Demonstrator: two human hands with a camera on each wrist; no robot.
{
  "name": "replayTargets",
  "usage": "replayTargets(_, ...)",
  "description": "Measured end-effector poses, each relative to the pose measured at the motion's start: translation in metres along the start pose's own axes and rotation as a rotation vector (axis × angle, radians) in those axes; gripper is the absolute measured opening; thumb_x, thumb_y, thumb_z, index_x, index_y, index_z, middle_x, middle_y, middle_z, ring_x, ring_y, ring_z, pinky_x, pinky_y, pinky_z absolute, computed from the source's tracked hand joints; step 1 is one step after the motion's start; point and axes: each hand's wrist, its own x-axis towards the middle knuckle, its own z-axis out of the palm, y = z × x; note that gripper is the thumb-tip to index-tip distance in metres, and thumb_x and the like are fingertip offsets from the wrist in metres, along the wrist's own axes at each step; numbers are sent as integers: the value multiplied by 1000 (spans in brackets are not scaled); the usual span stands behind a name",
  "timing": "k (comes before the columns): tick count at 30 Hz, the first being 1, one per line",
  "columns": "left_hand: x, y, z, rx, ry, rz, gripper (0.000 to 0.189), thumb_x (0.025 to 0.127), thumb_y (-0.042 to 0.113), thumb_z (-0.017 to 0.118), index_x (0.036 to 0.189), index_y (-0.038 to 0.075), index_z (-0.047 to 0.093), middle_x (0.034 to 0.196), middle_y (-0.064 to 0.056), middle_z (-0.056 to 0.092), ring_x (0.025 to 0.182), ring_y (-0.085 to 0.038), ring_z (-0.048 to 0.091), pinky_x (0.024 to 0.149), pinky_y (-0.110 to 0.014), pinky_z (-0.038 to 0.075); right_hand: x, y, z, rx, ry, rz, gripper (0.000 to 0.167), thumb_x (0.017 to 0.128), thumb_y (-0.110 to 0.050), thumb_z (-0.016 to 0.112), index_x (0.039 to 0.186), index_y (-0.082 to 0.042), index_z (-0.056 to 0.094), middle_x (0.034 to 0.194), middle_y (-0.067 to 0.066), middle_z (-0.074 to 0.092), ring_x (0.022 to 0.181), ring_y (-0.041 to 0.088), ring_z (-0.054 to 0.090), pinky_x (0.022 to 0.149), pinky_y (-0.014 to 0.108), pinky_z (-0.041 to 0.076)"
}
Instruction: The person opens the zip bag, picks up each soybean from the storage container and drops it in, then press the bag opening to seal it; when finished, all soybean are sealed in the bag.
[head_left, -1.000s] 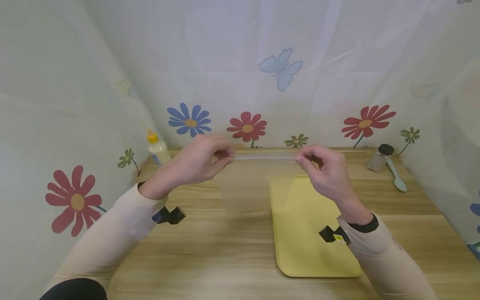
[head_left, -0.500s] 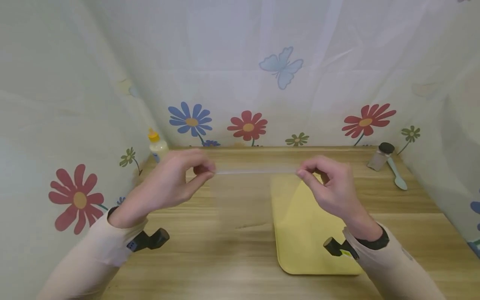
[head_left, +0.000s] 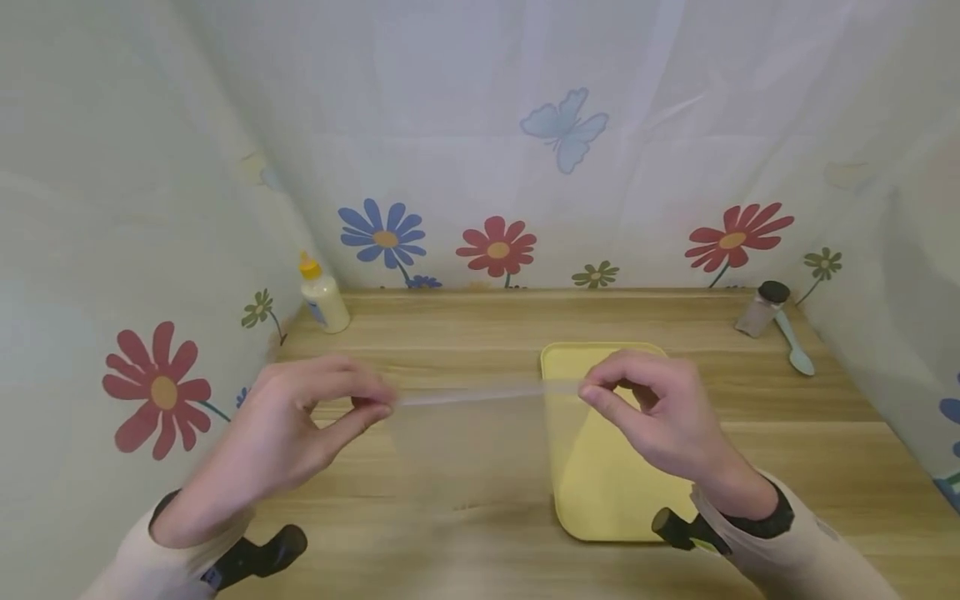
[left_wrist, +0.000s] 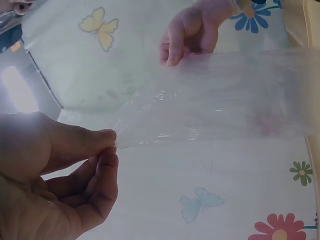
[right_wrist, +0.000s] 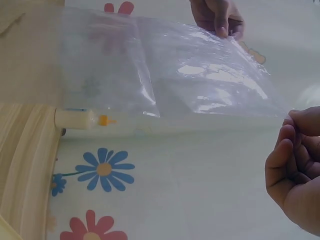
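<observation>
A clear, thin plastic sheet (head_left: 471,442) hangs between my two hands over the wooden table, its top edge drawn nearly straight. My left hand (head_left: 300,425) pinches one top corner between thumb and fingers. At the other corner, my right hand (head_left: 671,408) pinches it the same way. In the left wrist view the film (left_wrist: 215,105) looks glossy and slightly wrinkled. A fold line crosses the plastic (right_wrist: 195,75) in the right wrist view; whether it is a bag or a single layer I cannot tell. The sheet's lower end is faint in the head view.
A yellow tray (head_left: 600,492) lies under and in front of the right hand. A glue bottle (head_left: 327,304) with a yellow cap stands back left. At the back right, a dark-lidded jar (head_left: 759,312) stands by a pale spoon (head_left: 798,354). Flowered curtains (head_left: 480,150) surround the table.
Both hands have come down and nearer to me, with the left also moving leftward. The plastic's top edge is stretched wider between them. The glue bottle now shows fully.
</observation>
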Motion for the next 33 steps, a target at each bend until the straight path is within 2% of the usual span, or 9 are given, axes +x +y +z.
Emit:
replayTargets(3,-6,2,0,-104,-12,-62,32,72,-7,78,91,18,74,89,8,71,79,-2,64,71,-15,52,-2,-2,0,57,-12,0,29,74,19,69,87,-7,71,78,3,66,70,8,55,58,20,45)
replayTargets(7,-12,1,1,-246,-20,-98,35,73,-14,74,93,15,73,87,5,70,79,-6,62,70,-17,53,-4,-2,0,136,-32,-35,29,75,21,66,89,-4,70,79,5,65,73,11,57,64,19,48)
replayTargets(12,-16,3,2,-373,-1,-65,35,73,-20,69,94,8,72,87,0,69,79,-9,61,69,-19,53,-7,-5,1,170,-46,-56,31,75,21,65,92,-5,69,80,4,64,75,11,57,66,20,49)
replayTargets(19,-21,1,7,-468,34,5,40,71,-26,64,96,5,70,87,-3,67,78,-12,59,68,-19,51,-9,-8,4,201,-53,-75,30,76,21,64,92,-5,68,80,5,64,74,11,56,64,21,48)
replayTargets(22,-22,1,7,-511,21,16,41,71,-27,63,95,5,69,86,-5,66,78,-13,59,67,-21,51,-10,-10,3,200,-65,-66,31,76,21,64,92,-5,69,80,4,64,73,11,56,63,21,48)
replayTargets(24,-23,2,5,-498,-3,-17,39,72,-25,65,95,7,69,86,-5,67,78,-12,59,68,-21,52,-10,-12,3,190,-74,-56,31,76,20,64,92,-6,69,80,3,64,73,11,55,61,22,48)
replayTargets(27,-22,0,3,-435,-45,-110,34,76,-19,67,93,10,70,85,-1,68,79,-11,62,70,-21,54,-10,-11,2,158,-91,-7,29,78,18,65,92,-8,69,79,2,64,72,11,55,60,23,47)
replayTargets(30,-19,-8,4,-348,-81,-196,28,79,-11,70,91,14,71,85,3,69,78,-10,63,70,-22,55,-8,-5,2,123,-116,94,18,83,10,66,91,-7,69,79,1,64,72,11,56,62,23,49)
replayTargets(33,-16,-22,9,-301,-95,-231,23,81,-7,71,90,14,72,85,3,70,78,-11,64,70,-23,55,-5,7,5,91,-131,197,10,86,3,68,90,-6,70,79,1,65,72,12,57,63,24,50)
